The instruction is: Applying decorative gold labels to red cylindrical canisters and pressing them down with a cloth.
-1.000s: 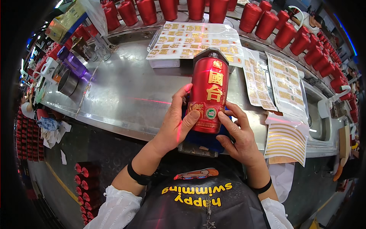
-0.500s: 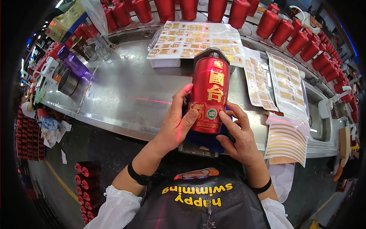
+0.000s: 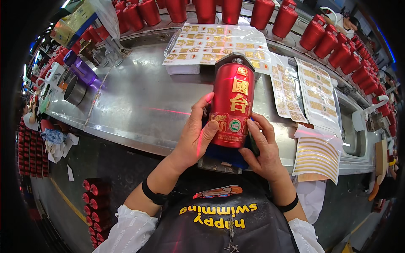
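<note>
A red bottle (image 3: 233,101) with raised gold characters and a gold and green emblem lies tilted in front of me, its neck end pointing away. Dark cradle pieces (image 3: 218,63) show behind its neck, and a blue part is partly visible beneath its base. My left hand (image 3: 197,130) grips the bottle's lower left side, thumb on the front near the gold ornament. On the lower right side my right hand (image 3: 265,147) holds it with bent fingers, the index fingertip at the edge by the emblem. A red light line crosses my left hand and the bottle.
Sheets of gold decals (image 3: 217,44) lie beyond the bottle on the metal worktable (image 3: 139,92), with a strip sheet (image 3: 317,154) at the right edge. A purple bottle (image 3: 82,69) stands left, a sink (image 3: 352,135) right. Red bottles (image 3: 205,10) line the back; another person (image 3: 348,25) is far right.
My right index finger and thumb have drawn back slightly toward the bottle's right edge. The red bottles along the back line have shifted. My left hand stays in place.
</note>
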Motion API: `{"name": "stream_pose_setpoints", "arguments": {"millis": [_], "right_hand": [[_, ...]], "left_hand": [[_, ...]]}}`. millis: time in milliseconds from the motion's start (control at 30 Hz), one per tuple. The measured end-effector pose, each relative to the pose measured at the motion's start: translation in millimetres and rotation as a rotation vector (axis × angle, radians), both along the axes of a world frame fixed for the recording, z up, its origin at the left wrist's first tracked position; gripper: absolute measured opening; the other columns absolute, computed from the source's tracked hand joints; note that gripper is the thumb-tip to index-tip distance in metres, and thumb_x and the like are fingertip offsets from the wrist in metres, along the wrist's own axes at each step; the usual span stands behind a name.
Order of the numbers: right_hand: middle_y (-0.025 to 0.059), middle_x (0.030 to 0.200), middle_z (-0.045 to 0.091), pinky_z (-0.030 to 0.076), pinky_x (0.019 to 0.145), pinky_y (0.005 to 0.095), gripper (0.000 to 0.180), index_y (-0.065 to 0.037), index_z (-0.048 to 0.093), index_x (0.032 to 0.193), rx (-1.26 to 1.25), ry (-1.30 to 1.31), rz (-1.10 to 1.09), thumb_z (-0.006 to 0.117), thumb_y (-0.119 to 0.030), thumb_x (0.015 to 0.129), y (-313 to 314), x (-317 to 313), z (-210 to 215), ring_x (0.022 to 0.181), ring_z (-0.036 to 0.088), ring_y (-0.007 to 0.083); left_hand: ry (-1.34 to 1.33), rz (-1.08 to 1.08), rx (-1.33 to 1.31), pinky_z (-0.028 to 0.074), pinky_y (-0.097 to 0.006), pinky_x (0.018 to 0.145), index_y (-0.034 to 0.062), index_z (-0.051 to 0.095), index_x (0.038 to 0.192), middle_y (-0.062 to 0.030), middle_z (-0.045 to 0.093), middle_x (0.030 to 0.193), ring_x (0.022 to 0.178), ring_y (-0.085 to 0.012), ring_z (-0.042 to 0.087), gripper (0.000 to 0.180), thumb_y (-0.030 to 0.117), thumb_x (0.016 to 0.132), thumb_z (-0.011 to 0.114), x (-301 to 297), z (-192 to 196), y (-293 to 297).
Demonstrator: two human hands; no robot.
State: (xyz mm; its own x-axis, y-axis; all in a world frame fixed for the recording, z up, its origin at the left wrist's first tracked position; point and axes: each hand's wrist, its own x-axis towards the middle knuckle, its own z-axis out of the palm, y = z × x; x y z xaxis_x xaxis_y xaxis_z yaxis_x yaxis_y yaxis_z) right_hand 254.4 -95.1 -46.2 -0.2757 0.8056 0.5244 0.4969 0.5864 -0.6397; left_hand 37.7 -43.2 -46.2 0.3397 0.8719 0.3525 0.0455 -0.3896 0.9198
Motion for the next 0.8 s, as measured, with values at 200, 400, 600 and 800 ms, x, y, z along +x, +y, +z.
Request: {"name": "stream_pose_setpoints", "arguments": {"millis": [200, 400, 600, 800], "right_hand": [[0.0214, 0.143, 0.039, 0.043, 0.104, 0.0423, 0.07, -0.006, 0.045, 0.142, 0.005, -0.01, -0.005, 0.075, -0.008, 0.078, 0, 0, -1, 0.126, 0.047, 0.0371], [0.0224, 0.143, 0.039, 0.042, 0.105, 0.043, 0.069, -0.006, 0.044, 0.142, 0.018, -0.026, -0.007, 0.074, -0.009, 0.079, 1, 1, -1, 0.13, 0.044, 0.0389], [0.0226, 0.143, 0.039, 0.045, 0.101, 0.0429, 0.071, -0.006, 0.045, 0.142, 0.049, -0.048, -0.012, 0.075, -0.006, 0.077, -1, -1, 3, 0.123, 0.051, 0.0371], [0.0225, 0.144, 0.038, 0.047, 0.098, 0.0424, 0.072, -0.007, 0.047, 0.141, 0.048, -0.038, 0.004, 0.076, -0.005, 0.075, -1, -1, 6, 0.115, 0.056, 0.0349]], "left_hand": [[-0.056, -0.012, -0.007, 0.031, -0.037, 0.109, 0.0001, 0.028, 0.147, -0.0185, 0.043, 0.139, 0.13, -0.0264, 0.042, 0.064, 0.041, 0.102, 0.046, 0, -2, -1], [-0.098, 0.006, 0.004, 0.035, -0.035, 0.107, -0.0031, 0.027, 0.147, -0.0167, 0.046, 0.138, 0.127, -0.0234, 0.046, 0.066, 0.04, 0.102, 0.047, 4, 0, -5], [-0.109, 0.0, 0.008, 0.035, -0.037, 0.107, -0.0043, 0.026, 0.146, -0.0197, 0.046, 0.137, 0.127, -0.0262, 0.046, 0.082, 0.048, 0.093, 0.061, 3, -5, -3], [-0.005, 0.041, -0.047, 0.035, -0.039, 0.108, -0.0044, 0.025, 0.145, -0.022, 0.046, 0.136, 0.127, -0.0282, 0.046, 0.085, 0.045, 0.09, 0.067, 4, 8, -4]]}}
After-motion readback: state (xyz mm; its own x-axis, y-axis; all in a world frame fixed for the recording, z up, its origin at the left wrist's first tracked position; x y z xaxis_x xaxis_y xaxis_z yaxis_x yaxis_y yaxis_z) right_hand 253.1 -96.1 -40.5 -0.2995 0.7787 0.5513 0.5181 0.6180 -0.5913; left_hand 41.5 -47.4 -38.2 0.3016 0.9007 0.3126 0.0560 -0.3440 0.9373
